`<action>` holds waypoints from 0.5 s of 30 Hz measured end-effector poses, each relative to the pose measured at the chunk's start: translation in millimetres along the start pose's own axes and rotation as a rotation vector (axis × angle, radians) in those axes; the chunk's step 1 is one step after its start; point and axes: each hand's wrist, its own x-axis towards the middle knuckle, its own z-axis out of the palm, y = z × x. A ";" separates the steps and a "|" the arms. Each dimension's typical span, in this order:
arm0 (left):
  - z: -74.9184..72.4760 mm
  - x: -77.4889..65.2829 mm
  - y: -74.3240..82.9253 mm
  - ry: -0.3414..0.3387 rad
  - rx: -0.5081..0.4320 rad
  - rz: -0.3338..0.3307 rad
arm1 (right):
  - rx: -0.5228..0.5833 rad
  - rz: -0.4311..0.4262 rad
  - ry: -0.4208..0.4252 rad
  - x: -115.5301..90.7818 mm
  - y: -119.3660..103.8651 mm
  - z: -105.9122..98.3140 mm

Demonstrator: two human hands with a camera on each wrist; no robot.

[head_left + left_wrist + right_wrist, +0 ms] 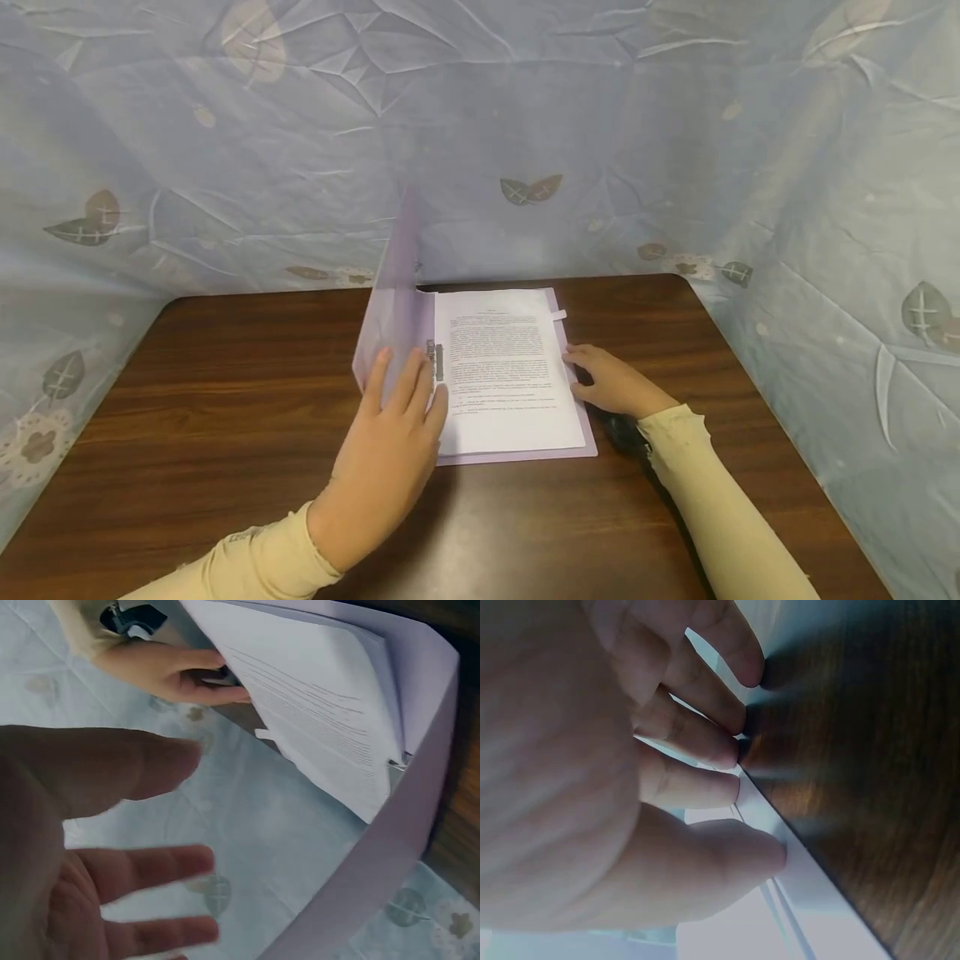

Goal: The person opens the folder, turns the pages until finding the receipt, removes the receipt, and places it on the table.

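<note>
A lilac folder (517,457) lies on the table with its cover (392,292) standing upright on the left. Inside is a stack of printed paper (502,367), with a dark metal clip (439,362) at its left edge. My left hand (390,458) is raised before the cover, fingers straight and spread. In the left wrist view nothing lies between its thumb and fingers. Along the folder's right edge rests my right hand (615,385). The right wrist view shows its thumb (742,851) on the folder's margin and its other fingertips by the edge and tabletop.
The dark brown wooden table (240,417) has rounded far corners. Pale blue patterned fabric (600,125) hangs behind it and along both sides. A small white tab (559,315) sticks out from the folder's right edge. A black device (624,433) sits under my right wrist.
</note>
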 end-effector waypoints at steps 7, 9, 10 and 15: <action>15.7 -16.4 -8.5 -0.090 -0.020 -0.237 | 0.017 -0.001 -0.003 -0.7 -0.9 3.7; 20.3 -19.7 -12.0 -0.113 -0.038 -0.285 | 0.021 -0.011 0.000 -0.6 -0.6 4.8; 22.5 -21.1 -14.0 -0.126 -0.046 -0.306 | 0.023 -0.012 0.001 -0.7 -1.0 4.7; 36.4 -27.7 -25.0 -0.194 -0.112 -0.404 | 0.028 -0.015 0.002 -2.2 -3.3 4.7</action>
